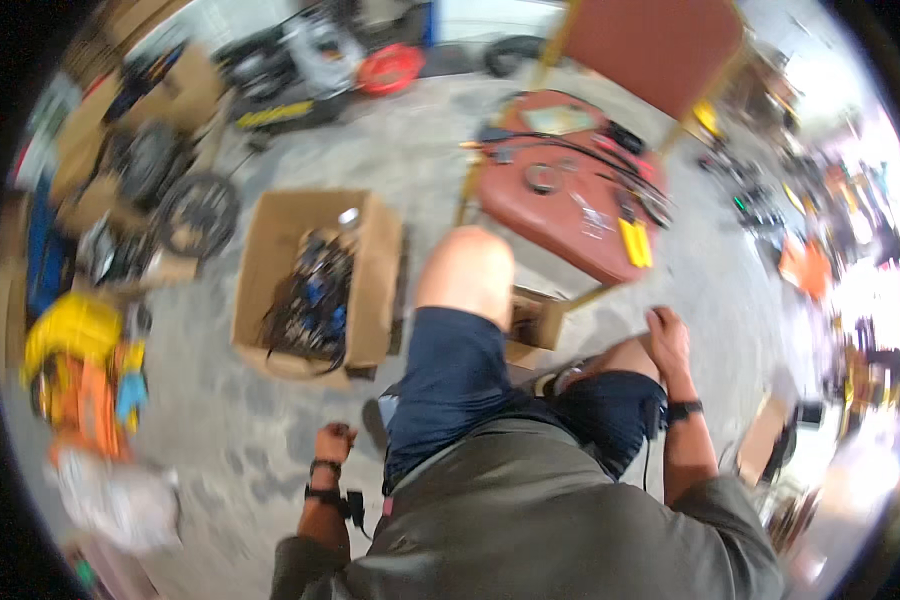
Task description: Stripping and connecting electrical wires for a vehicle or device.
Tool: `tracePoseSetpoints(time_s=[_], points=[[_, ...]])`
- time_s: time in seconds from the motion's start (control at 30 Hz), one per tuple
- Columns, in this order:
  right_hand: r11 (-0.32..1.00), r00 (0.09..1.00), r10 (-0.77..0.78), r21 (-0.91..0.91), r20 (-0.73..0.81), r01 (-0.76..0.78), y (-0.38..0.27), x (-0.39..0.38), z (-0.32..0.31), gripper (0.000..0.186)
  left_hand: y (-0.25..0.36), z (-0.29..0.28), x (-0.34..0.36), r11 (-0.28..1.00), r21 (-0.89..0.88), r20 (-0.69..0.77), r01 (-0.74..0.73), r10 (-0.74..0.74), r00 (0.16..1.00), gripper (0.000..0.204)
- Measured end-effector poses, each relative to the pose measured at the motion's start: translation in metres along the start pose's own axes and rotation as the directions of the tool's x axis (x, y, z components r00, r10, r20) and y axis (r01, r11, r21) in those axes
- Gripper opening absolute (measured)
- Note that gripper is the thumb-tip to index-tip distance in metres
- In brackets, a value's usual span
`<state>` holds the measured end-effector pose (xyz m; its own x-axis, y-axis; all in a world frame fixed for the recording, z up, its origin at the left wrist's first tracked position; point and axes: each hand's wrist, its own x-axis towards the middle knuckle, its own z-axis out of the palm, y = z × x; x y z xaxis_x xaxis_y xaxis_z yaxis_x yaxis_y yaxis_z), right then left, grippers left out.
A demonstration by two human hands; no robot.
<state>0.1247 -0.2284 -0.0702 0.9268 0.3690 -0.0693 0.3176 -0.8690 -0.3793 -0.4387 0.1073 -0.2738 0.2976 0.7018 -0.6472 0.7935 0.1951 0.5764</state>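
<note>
While left hand (334, 441) hangs fisted, fingers together, right hand (667, 340) rests curled on knee; cardboard box (370, 290) ahead-left, red chair (570, 215) ahead.

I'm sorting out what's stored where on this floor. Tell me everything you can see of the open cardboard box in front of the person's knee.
The cardboard box is plain brown, rectangular, open at the top with its flaps standing up. It sits flat on the grey concrete floor, just left of the person's bare knee. Inside lies a tangled heap of dark cables and parts with some blue pieces; a small round silvery thing sits at its far edge. Neither hand touches it.
</note>
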Motion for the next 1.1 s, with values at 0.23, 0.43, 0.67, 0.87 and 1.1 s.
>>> tracePoseSetpoints(time_s=[0.23, 0.43, 0.67, 0.87, 1.1], points=[[0.997, 0.989, 0.071, -0.022, -0.133, -0.075, 0.036, -0.013, -0.023, 0.029, 0.102, 0.011, 0.022, 0.993, -0.044, 0.324, -0.114, 0.122, 0.938, 0.019], [0.998, 0.993, -0.033, -0.054, -0.117, 0.027, 0.035, -0.026, -0.001, 0.032, 0.195, -0.007, -0.031, 0.954, 0.054, 0.288, -0.296, 0.269, 0.919, 0.018], [1.0, 0.963, 0.023, 0.005, -0.269, -0.022, 0.049, -0.047, -0.015, 0.03, 0.312, -0.012, -0.04, 0.777, -0.138, -0.096, -0.614, 0.607, 0.789, 0.014], [0.994, 0.954, -0.007, 0.104, -0.3, 0.04, 0.054, -0.048, -0.023, 0.023, 0.407, 0.025, -0.053, 0.559, -0.102, 0.005, -0.823, 0.828, 0.561, 0.017], [0.996, 0.979, 0.034, 0.083, -0.203, -0.018, 0.042, -0.045, -0.022, 0.024, 0.459, 0.094, 0.0, -0.122, 0.39, 0.395, -0.913, 0.918, 0.046, 0.016]])
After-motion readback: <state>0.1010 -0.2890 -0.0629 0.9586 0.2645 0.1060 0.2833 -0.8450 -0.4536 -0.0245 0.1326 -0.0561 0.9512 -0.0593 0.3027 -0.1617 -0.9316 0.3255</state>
